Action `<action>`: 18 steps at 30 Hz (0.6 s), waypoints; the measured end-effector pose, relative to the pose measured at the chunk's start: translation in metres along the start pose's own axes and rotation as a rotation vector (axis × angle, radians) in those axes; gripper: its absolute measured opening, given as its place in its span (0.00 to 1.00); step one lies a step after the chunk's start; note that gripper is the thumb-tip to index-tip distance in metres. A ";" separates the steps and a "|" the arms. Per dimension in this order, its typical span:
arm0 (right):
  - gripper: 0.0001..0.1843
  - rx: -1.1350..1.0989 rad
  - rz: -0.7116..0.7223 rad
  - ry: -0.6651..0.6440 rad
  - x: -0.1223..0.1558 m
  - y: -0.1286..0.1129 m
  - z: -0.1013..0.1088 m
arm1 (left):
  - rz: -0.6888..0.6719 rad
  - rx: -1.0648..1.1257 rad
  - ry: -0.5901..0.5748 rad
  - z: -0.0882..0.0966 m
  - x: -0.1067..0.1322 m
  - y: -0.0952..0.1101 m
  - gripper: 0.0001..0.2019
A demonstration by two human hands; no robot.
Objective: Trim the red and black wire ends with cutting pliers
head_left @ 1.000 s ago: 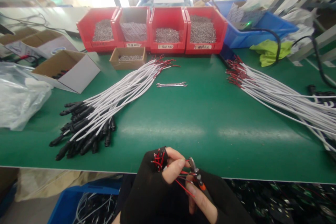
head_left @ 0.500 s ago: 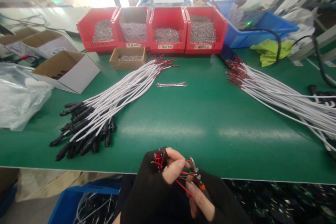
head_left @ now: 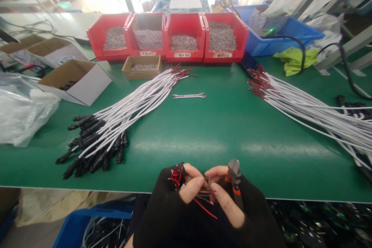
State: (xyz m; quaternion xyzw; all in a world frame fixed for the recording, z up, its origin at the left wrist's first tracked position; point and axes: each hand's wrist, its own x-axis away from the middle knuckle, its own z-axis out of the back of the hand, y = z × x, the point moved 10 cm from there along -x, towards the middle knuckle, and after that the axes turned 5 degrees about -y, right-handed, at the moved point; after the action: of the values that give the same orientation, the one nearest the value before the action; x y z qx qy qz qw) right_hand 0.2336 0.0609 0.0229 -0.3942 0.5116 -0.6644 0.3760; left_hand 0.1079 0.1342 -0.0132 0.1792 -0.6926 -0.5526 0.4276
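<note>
- While my left hand (head_left: 191, 186) pinches red wires (head_left: 207, 192) between thumb and forefinger, its other fingers curled in, everything it grips sits nearer me than the wrench (head_left: 189, 95); a slackening pinch could, I judge, let strands slide.
- My right hand (head_left: 226, 197) is half closed, thumb and forefinger reaching in at the wires; I can't tell whether they grip one. The pliers (head_left: 235, 174) rest against its palm, head toward the wrench's side of the bench (head_left: 221, 124). Held that casually, they could slip or nick insulation.
- A loose strand (head_left: 206, 209) droops on my side of the wrench; a black sleeve (head_left: 255, 209) could snag it.
- More red tips (head_left: 176, 177) stick up at my left hand, also nearer me than the wrench; rubbing might bend them.
- Left of the wrench, white cables (head_left: 139, 97) lie heaped, and a second bundle (head_left: 314, 108) lies well to its right; a wide arm sweep could tangle either.
- Beyond the wrench, red bins (head_left: 186, 56) hold small metal pieces; a knock could spill them.
</note>
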 end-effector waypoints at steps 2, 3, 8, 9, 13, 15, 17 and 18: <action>0.05 0.048 -0.008 0.036 -0.005 -0.004 -0.001 | -0.007 0.003 -0.028 -0.003 -0.002 0.001 0.10; 0.06 0.059 -0.019 0.037 -0.007 -0.005 -0.003 | -0.007 0.000 -0.041 -0.003 -0.002 0.001 0.10; 0.13 0.153 -0.010 0.000 -0.010 -0.004 -0.005 | -0.035 -0.012 -0.052 -0.002 -0.002 0.000 0.10; 0.13 0.192 0.007 -0.016 -0.009 -0.004 -0.006 | -0.051 0.003 -0.037 -0.001 -0.002 0.001 0.10; 0.14 0.297 0.060 -0.109 0.004 0.005 -0.012 | -0.052 0.162 0.046 0.005 -0.001 -0.005 0.11; 0.13 0.287 0.079 -0.125 0.011 0.010 -0.012 | -0.040 0.201 0.060 0.006 -0.002 -0.010 0.12; 0.12 0.243 0.095 -0.155 0.015 0.012 -0.012 | -0.056 0.156 0.061 0.008 -0.002 -0.009 0.12; 0.13 0.217 0.093 -0.171 0.015 0.013 -0.011 | -0.072 0.111 0.061 0.009 -0.002 -0.008 0.11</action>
State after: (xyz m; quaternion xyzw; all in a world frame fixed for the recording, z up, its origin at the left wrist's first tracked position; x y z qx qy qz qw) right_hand 0.2182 0.0490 0.0108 -0.3822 0.4208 -0.6617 0.4889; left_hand 0.1009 0.1387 -0.0212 0.2441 -0.7017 -0.5227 0.4180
